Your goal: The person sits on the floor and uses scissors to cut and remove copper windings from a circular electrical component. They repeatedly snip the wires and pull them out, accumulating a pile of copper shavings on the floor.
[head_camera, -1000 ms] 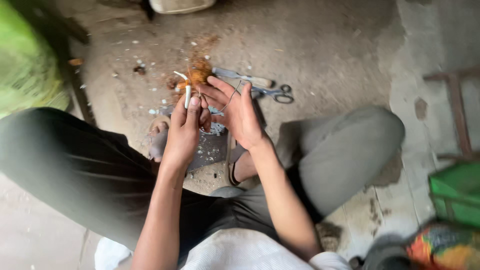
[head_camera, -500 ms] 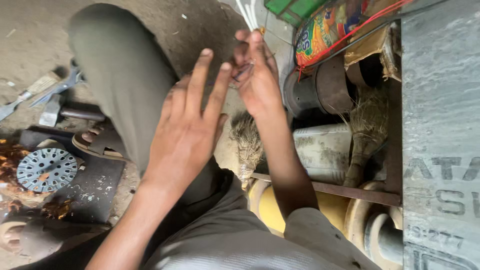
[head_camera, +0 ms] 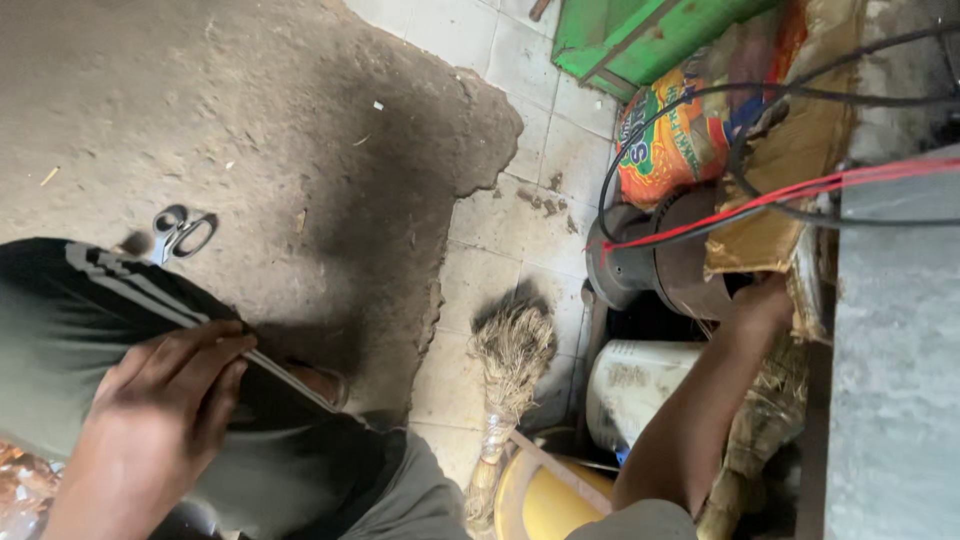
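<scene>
Floor and shelf clutter, head view.
Scissors [head_camera: 183, 232] lie flat on a dark worn mat [head_camera: 300, 130] at 9 o'clock, handles toward 3 o'clock. Tiled floor [head_camera: 500, 250] borders the mat's edge. A straw hand broom [head_camera: 510, 360] lies on the tiles at 6 o'clock, bristles toward 12. At 1 o'clock: a green crate [head_camera: 640, 40], just beside it a colourful printed sack [head_camera: 670, 140]. Black and red cables [head_camera: 780, 190] run across a dark cylindrical motor housing [head_camera: 650, 265]. Below, a white bucket [head_camera: 635, 385] and a yellow container [head_camera: 545, 500] at 5 o'clock. Grey concrete slab [head_camera: 890, 380] at 3 o'clock.
</scene>
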